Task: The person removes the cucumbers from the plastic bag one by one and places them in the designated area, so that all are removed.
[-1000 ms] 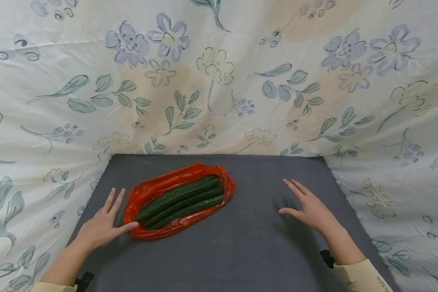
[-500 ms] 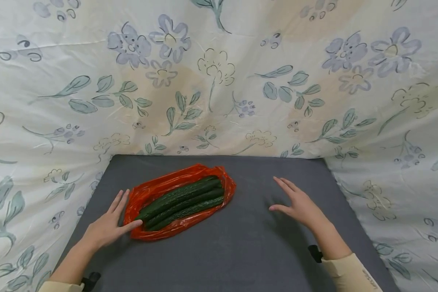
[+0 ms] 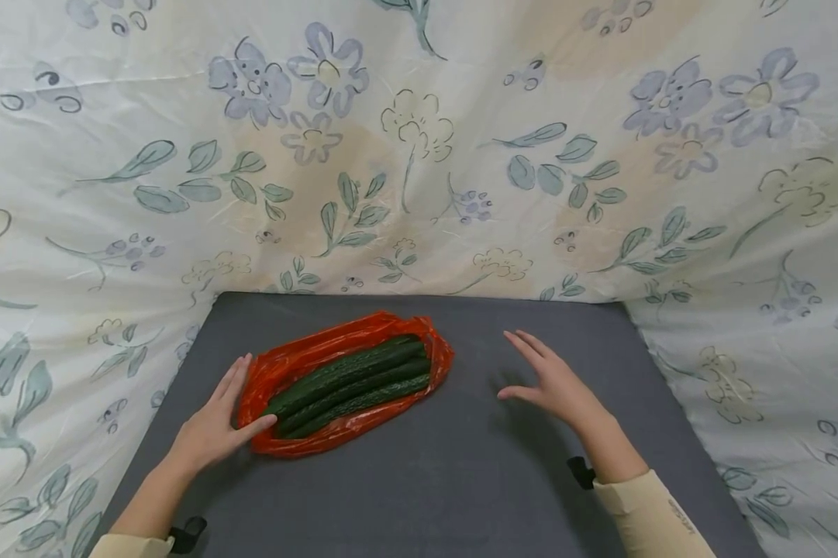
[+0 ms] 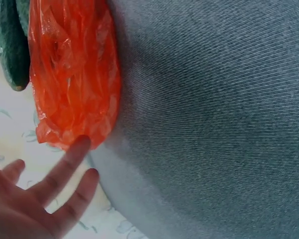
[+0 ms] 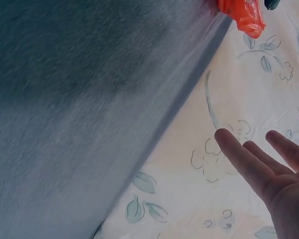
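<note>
At ten o'clock on the desk (image 3: 419,496), cucumbers (image 3: 352,385) lay in the bag (image 3: 321,346), mouth gaping, no grip yet made. Left hand (image 3: 209,434), thumb apart, stood at bag's eight o'clock, contact unclear; right hand (image 3: 558,390), spread, at three.

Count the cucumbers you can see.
3, side by side in the red bag: far cucumber, middle cucumber, near cucumber. More could be hidden underneath.
</note>
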`<state>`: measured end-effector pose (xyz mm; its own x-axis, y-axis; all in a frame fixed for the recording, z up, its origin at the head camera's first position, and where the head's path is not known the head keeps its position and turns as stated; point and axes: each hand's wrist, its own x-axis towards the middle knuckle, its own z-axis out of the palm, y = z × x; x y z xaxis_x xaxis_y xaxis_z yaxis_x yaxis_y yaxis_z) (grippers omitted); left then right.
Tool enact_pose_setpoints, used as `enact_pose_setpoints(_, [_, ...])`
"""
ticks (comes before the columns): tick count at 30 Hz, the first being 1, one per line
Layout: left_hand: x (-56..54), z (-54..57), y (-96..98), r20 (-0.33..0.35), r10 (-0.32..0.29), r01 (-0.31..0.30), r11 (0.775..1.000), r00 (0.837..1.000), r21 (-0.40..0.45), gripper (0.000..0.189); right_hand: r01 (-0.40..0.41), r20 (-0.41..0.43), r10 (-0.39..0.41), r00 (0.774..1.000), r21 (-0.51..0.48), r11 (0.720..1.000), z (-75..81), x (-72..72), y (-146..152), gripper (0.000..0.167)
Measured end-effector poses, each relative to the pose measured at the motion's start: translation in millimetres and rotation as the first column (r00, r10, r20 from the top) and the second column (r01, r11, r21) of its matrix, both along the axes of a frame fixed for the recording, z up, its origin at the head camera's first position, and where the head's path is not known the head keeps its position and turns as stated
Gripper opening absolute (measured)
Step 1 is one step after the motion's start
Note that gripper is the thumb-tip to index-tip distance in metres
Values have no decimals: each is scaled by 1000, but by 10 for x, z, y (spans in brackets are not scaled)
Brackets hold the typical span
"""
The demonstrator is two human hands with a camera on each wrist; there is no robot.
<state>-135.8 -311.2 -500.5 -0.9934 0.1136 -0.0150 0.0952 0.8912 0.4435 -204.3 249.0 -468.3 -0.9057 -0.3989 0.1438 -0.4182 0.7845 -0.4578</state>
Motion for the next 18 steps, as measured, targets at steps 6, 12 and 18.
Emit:
enact_pose_setpoints(6, [55,-67,-65,-37,-27,28,999,999,27,99,-37,23,37,999,-6,999,16,-74,-174,107])
enact_pose_setpoints(12, [55,-137,-111,-118,-101,105,994,988,29,87,-71,30,72,997,-21,997,43,-143,-300,105])
enact_pose_setpoints(18, [46,-160,-139,-161,-160,168,985,974,43,83,-113,43,117,992,-89,990,77,-204,-428,103])
